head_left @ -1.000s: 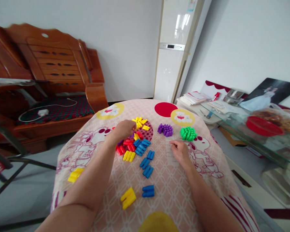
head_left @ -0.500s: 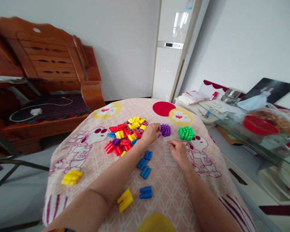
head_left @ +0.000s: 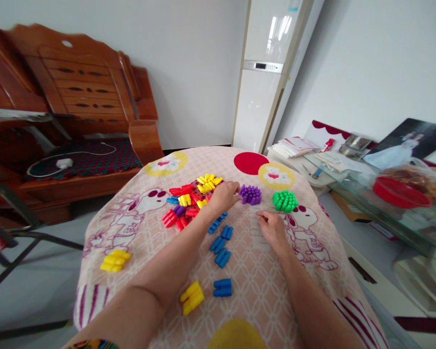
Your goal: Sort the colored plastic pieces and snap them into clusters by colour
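The left hand [head_left: 227, 196] is extended across the round counter [head_left: 261, 295], which is covered with a pale pink, white-latticed cloth. Its fingers are positioned at the left edge of the cluster of purple, rounded plastic pegs [head_left: 250, 195]. The view does not show whether these fingers are clamped on a peg or are only beside the cluster.

The right hand [head_left: 272, 229] is located nearer the counter's front edge, just below the purple cluster. Its fingers are curled; whether they are fully together cannot be determined. The cluster of green, rounded plastic pegs [head_left: 285, 200] is located just beyond this hand, to the right of the purple cluster.

Left of the left hand, red plastic pegs [head_left: 169, 218] lie in a mixed pile with yellow, blue and purple pieces. Bright yellow plastic pegs [head_left: 210, 182] lie at the far side of this pile. Joined blue plastic pegs [head_left: 222, 258] lie between the two forearms. Nearer the front, a yellow plastic piece [head_left: 192, 297] lies beside a blue plastic piece [head_left: 222, 287].
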A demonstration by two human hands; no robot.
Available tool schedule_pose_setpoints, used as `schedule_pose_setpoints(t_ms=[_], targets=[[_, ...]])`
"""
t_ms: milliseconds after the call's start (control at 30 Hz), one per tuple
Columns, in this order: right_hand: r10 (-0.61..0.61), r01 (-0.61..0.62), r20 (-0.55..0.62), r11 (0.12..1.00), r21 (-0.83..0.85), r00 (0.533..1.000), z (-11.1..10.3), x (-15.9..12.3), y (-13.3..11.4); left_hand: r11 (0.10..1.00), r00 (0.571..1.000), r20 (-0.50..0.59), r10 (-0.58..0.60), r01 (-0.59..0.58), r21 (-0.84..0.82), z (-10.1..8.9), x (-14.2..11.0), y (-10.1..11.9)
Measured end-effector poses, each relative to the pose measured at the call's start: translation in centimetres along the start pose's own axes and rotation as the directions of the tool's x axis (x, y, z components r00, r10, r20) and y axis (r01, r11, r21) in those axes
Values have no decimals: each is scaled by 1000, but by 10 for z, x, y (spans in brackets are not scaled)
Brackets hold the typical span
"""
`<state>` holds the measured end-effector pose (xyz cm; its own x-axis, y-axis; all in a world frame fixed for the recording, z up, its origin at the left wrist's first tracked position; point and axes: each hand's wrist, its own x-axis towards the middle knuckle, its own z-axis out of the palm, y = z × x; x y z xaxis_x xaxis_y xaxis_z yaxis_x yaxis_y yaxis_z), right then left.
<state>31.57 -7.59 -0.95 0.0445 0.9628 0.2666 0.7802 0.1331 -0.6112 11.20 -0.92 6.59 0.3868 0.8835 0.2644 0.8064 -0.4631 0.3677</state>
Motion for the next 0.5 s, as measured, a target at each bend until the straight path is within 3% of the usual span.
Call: schedule_pose_setpoints(t_ms=[100,233,333,500], targets=[[9,-9,4,1000,14,1000,0,0,1,984,993,33,-113,107,144,-44,-14,-25],[7,-7,2,1000,16,1000,-1,0,1,882,945,48,-324,284,375,-88,-44,-65],[-7,7,-2,1000,22,1000,-1,1,1,838,899,142,-414,316,446,-99,-65,-86],[2,-2,-13,1000,-10,1000,0,1,1,836,841,298,-451,281,472,-90,-79,-98]])
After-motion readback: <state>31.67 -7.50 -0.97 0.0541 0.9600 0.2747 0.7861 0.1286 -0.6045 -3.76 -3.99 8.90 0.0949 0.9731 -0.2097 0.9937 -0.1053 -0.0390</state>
